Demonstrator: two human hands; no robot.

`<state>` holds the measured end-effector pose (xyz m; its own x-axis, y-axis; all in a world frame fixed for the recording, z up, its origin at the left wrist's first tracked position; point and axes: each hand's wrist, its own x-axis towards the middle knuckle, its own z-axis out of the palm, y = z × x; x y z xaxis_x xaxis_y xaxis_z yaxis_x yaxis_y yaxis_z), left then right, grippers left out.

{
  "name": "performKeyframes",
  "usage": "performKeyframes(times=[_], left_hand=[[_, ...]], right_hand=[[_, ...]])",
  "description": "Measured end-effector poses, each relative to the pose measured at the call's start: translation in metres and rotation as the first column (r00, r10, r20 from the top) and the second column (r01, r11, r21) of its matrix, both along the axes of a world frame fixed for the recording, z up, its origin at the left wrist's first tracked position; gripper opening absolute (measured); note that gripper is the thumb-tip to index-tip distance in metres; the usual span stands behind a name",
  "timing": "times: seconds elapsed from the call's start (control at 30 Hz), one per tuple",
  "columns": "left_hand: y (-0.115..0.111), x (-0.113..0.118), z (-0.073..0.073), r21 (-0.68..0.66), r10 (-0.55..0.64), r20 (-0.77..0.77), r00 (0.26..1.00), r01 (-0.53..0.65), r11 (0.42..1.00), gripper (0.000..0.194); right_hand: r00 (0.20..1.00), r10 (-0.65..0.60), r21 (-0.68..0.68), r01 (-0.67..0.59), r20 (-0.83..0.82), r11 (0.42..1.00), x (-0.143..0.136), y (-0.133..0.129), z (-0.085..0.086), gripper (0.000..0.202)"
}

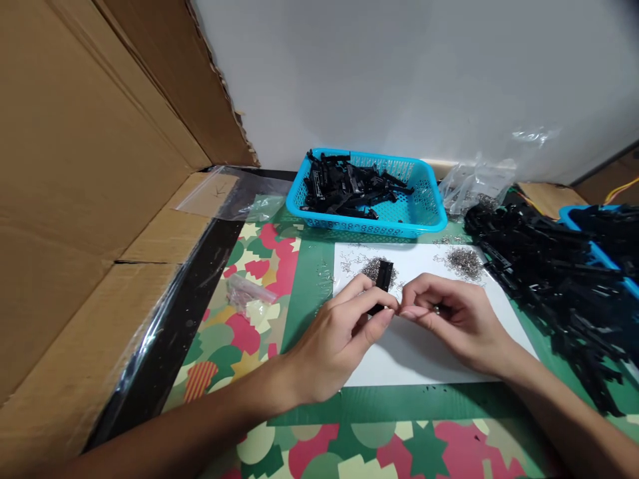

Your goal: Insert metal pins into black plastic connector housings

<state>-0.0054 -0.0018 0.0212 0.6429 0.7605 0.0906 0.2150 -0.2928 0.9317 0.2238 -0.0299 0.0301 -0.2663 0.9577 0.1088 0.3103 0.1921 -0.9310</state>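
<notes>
Head cam, live: patterned tabletop (424, 446) spreads across the lower ctr, black-part heap (549, 259) sprawls R, white sheet (367, 372) lies mid-table, blue basket (419, 229) just behind w/ black pieces (344, 189). L hand (332, 336): fingers clamped on near end of a black part (384, 276), held over sheet; long axis runs away from the person, far end toward basket, leaning slightly R. R hand (462, 322): thumb + index tips together by L fingertips, can't tell if anything's b/w. Smallest: metal bits (464, 263), two piles on sheet.
</notes>
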Motion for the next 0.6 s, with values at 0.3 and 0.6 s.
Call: performKeyframes(times=[0.3,0.6], left_hand=[[-0.007,0.007,0.004,-0.461,0.063,0.281,0.958,0.076,0.884,0.023],[-0.004,0.005,-0.002,-0.363,0.129,0.25,0.96,-0.031,0.931,0.021]], right_hand=[[0.972,-0.108,0.056,0.122,-0.207,0.991,-0.017,-0.011,-0.007,0.024],[0.968,-0.11,0.012,0.116,-0.227,0.993,-0.016,-0.008,-0.01,0.023]])
